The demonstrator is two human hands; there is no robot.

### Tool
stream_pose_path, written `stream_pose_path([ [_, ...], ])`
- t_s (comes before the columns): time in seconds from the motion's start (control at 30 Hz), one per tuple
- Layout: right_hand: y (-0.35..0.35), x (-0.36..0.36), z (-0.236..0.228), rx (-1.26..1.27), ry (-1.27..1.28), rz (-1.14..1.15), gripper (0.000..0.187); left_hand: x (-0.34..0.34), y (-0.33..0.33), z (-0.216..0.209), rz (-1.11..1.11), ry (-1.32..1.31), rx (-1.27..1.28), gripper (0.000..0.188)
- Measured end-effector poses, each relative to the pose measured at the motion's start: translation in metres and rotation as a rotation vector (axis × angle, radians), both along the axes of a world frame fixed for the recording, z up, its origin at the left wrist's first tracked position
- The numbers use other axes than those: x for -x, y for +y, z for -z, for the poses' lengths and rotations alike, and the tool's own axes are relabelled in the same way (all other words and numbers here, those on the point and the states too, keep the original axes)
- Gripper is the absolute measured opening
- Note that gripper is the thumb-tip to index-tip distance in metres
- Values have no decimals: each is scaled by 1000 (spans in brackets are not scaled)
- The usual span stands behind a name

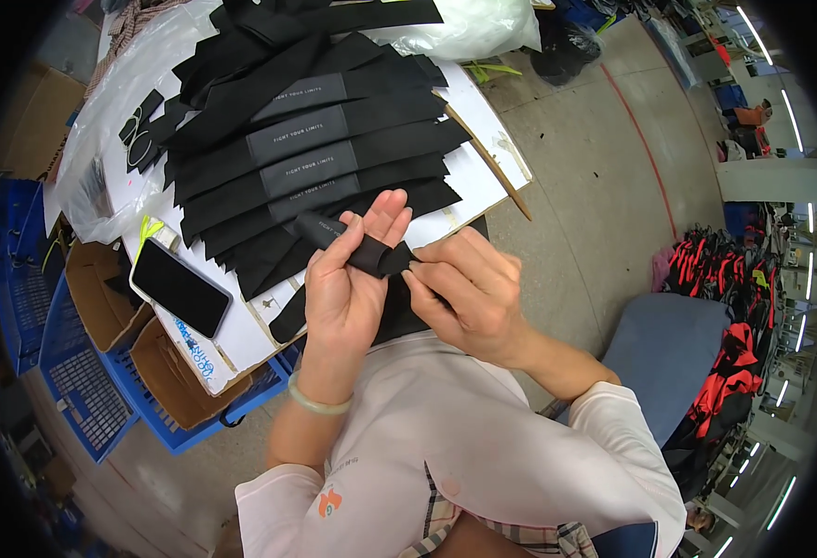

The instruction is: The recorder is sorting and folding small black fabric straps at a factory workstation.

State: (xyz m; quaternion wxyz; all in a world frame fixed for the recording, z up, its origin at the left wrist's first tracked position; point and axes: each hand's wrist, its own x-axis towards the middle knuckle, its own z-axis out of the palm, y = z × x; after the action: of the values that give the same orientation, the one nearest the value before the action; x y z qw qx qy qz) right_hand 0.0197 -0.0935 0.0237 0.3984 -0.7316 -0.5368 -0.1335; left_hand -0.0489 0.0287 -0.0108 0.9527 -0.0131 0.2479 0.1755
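Note:
A black fabric strip [369,257] hangs between my two hands in front of my chest. My left hand [343,302] is palm up, its thumb pressed onto the strip and its fingers behind it. My right hand [472,290] pinches the strip's right end between thumb and fingertips. Just beyond them, many black fabric strips [390,147] lie fanned in overlapping rows on a white table [241,346]. Dark grey printed panels [301,137] run down the middle of the rows.
A dark-screened phone [181,286] rests at the table's left corner. A wooden stick [488,160] juts over the right edge. Clear plastic [87,177] covers the far left. Blue crates [87,391] and cardboard boxes [171,377] stand below; a grey-blue padded surface [664,358] is at right.

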Motion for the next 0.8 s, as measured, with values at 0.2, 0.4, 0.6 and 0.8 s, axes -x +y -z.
stream_pose_path([
  [0.2, 5, 4, 4, -35, 30, 4, 13, -5, -8, 0, -103, -13, -203, 7],
  [0.4, 5, 6, 10, -78, 264, -66, 12, -6, -10, -6, -178, -1, -439, 11],
  [0.6, 10, 12, 12, -136, 241, -10, 11, -10, -15, -9, -244, -2, -605, 13],
  [0.8, 17, 5, 15, -92, 316, -61, 10, -13, -5, -14, -258, 14, -596, 16],
])
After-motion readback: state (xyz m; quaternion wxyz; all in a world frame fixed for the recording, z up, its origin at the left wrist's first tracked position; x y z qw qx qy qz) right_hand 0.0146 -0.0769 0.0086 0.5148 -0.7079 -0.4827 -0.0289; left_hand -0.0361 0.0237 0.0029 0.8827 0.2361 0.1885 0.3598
